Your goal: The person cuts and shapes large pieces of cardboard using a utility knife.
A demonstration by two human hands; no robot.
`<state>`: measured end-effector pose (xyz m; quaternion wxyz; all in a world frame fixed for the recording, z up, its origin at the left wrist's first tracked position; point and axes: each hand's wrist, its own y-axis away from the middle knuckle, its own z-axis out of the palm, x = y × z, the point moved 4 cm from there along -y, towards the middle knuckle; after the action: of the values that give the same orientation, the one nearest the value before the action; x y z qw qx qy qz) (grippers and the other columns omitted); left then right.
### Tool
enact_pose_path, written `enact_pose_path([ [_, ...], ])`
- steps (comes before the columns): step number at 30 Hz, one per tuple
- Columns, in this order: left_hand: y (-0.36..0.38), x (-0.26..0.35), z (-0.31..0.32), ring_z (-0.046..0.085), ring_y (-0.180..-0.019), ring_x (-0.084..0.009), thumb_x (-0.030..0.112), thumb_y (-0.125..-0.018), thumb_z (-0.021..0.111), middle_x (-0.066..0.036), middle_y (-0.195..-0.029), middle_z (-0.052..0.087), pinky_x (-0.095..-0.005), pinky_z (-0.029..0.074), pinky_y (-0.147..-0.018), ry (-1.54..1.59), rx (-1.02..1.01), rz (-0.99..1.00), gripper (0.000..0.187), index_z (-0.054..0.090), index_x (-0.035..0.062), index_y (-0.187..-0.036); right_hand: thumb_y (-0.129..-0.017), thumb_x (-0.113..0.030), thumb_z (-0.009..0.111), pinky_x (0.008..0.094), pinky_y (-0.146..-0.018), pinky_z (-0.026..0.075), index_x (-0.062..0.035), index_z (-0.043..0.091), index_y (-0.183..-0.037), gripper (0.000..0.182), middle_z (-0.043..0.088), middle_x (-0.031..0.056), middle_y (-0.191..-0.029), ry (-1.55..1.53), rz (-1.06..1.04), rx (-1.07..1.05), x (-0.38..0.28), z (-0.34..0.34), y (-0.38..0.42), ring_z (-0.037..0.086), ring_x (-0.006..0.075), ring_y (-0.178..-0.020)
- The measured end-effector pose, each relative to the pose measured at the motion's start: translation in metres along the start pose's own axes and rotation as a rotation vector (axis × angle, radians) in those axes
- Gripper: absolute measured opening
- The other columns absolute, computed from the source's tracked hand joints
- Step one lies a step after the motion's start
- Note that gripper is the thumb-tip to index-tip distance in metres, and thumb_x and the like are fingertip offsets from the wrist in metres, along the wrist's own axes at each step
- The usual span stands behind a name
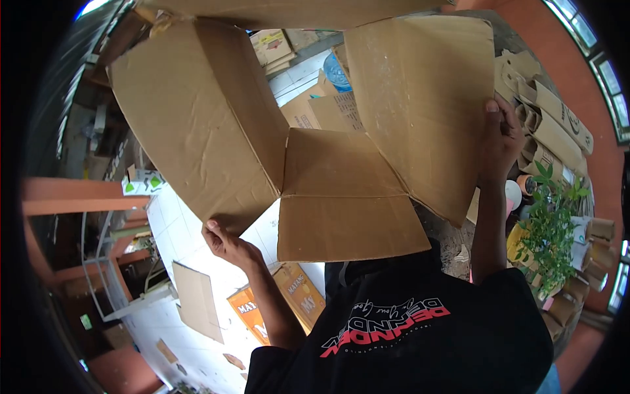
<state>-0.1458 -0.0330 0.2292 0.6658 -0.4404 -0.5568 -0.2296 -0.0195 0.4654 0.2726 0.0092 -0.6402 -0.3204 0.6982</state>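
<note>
A large brown cardboard box (344, 161) is held up in front of my chest with its flaps folded outward. Through its open middle I can see the floor and things behind it. My left hand (226, 246) pinches the lower corner of the wide left flap (187, 125), thumb on top. On the other side, my right hand (502, 138) grips the outer edge of the right flap (446, 118), with the thumb on its face and the fingers partly hidden behind. The near flap (351, 228) hangs down toward my black shirt (400, 328).
Orange printed cartons (298, 292) and a flat cardboard sheet (199, 301) lie on the white tiled floor (167, 230). At right are a leafy plant (551, 220) and stacked folded cardboard (554, 125). A blue round object (336, 72) shows beyond the box.
</note>
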Motion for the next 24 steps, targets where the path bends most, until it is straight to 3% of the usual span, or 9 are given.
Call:
enact_pose_path([
  [4, -0.001, 0.045, 0.039, 0.039, -0.078, -0.0081, 0.032, -0.107, 0.059, 0.003, -0.081, 0.044, -0.0253, 0.034, -0.072, 0.043, -0.083, 0.112, 0.033, 0.054, 0.005, -0.09, -0.101, -0.018, 0.07, 0.0157, -0.063, 0.037, 0.0038, 0.071, -0.117, 0.027, 0.062, -0.0068, -0.083, -0.032, 0.008, 0.134, 0.018, -0.026, 0.005, 0.049, -0.0011, -0.07],
  [10, -0.007, 0.081, 0.088, 0.052, -0.082, -0.008, 0.029, -0.107, 0.061, -0.002, -0.095, 0.063, -0.0248, 0.043, -0.075, -0.021, -0.385, 0.208, 0.033, 0.064, -0.0033, -0.105, -0.103, -0.019, 0.066, 0.0164, -0.061, 0.035, 0.0033, 0.071, -0.11, 0.024, 0.06, -0.0083, -0.079, -0.033, 0.114, 0.243, 0.087, -0.048, 0.002, 0.045, -0.0017, -0.067],
  [14, 0.019, 0.116, 0.128, 0.063, -0.095, -0.0133, 0.028, -0.105, 0.063, -0.009, -0.105, 0.069, -0.0274, 0.048, -0.087, 0.006, -0.507, 0.26, 0.034, 0.067, -0.0044, -0.115, -0.103, -0.021, 0.065, 0.0192, -0.059, 0.037, 0.0028, 0.071, -0.106, 0.025, 0.058, -0.0081, -0.076, 0.003, 0.152, 0.323, 0.136, -0.052, -0.002, 0.045, 0.0001, -0.064],
  [16, 0.036, 0.131, 0.15, 0.066, -0.105, -0.0221, 0.04, -0.094, 0.075, -0.014, -0.114, 0.07, -0.0364, 0.049, -0.097, 0.057, -0.655, 0.291, 0.053, 0.065, -0.0033, -0.123, -0.102, -0.021, 0.066, 0.0198, -0.061, 0.04, 0.0014, 0.072, -0.105, 0.024, 0.062, -0.0066, -0.08, 0.027, 0.21, 0.359, 0.17, -0.059, -0.004, 0.049, 0.0019, -0.066],
  [18, 0.059, 0.142, 0.179, 0.062, -0.118, -0.0291, 0.047, -0.081, 0.084, -0.018, -0.123, 0.067, -0.0441, 0.043, -0.107, 0.326, -0.917, 0.323, 0.073, 0.061, -0.0022, -0.13, -0.102, -0.021, 0.066, 0.0205, -0.062, 0.042, 0.0014, 0.072, -0.104, 0.023, 0.063, -0.0052, -0.08, 0.026, 0.261, 0.376, 0.203, -0.065, -0.006, 0.052, 0.0029, -0.066],
  [19, 0.067, 0.147, 0.191, 0.058, -0.125, -0.0309, 0.048, -0.079, 0.085, -0.02, -0.131, 0.062, -0.0451, 0.04, -0.111, 0.208, -0.986, 0.547, 0.081, 0.056, -0.0019, -0.136, -0.101, -0.02, 0.065, 0.0209, -0.061, 0.042, 0.002, 0.071, -0.105, 0.023, 0.064, -0.0045, -0.079, 0.015, 0.287, 0.377, 0.215, -0.067, -0.006, 0.052, 0.0029, -0.066],
  [21, 0.084, 0.138, 0.204, 0.046, -0.137, -0.0331, 0.051, -0.078, 0.086, -0.021, -0.146, 0.049, -0.0472, 0.033, -0.117, -0.011, -0.987, 0.711, 0.094, 0.045, 0.0003, -0.146, -0.101, -0.019, 0.064, 0.0218, -0.062, 0.044, 0.0029, 0.07, -0.104, 0.023, 0.064, -0.0032, -0.079, 0.021, 0.35, 0.376, 0.231, -0.071, -0.004, 0.053, 0.0035, -0.066],
  [23, 0.102, 0.08, 0.212, 0.031, -0.148, -0.0338, 0.055, -0.08, 0.084, -0.02, -0.159, 0.033, -0.0495, 0.027, -0.122, -0.194, -0.863, 0.596, 0.104, 0.034, 0.0038, -0.155, -0.102, -0.018, 0.063, 0.0229, -0.064, 0.046, 0.0033, 0.07, -0.103, 0.023, 0.065, -0.0017, -0.08, 0.051, 0.425, 0.374, 0.235, -0.073, 0.002, 0.055, 0.0046, -0.068],
  [24, 0.103, 0.031, 0.21, 0.037, -0.144, -0.0337, 0.053, -0.077, 0.087, -0.022, -0.157, 0.033, -0.0507, 0.031, -0.118, -0.214, -0.754, 0.363, 0.11, 0.027, 0.005, -0.156, -0.102, -0.018, 0.063, 0.0241, -0.065, 0.047, 0.0037, 0.07, -0.103, 0.023, 0.066, -0.0004, -0.081, 0.079, 0.393, 0.368, 0.239, -0.077, 0.005, 0.057, 0.0058, -0.07],
])
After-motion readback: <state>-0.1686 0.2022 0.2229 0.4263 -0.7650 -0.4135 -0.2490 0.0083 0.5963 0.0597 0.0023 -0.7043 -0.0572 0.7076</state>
